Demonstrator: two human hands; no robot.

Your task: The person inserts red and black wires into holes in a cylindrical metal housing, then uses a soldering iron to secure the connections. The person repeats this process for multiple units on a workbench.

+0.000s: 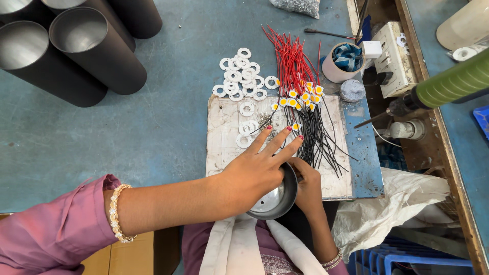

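Left hand (254, 170), fingers spread flat, steadies the metal cup (275, 196); right hand (308, 186) clamps its 3 o'clock rim. Probably fitting a part; white rings (242, 76) wait at 12.

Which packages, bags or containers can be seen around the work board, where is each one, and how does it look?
Clear plastic bag: top edge of the table, small grey parts inside.
Round tub: right of the red wires, pale wall, blue pieces inside.
White sack: lower right, beside the board, crumpled.
Blue crate: bottom right corner, partly hidden.
No labels, signs or screens show clearly.
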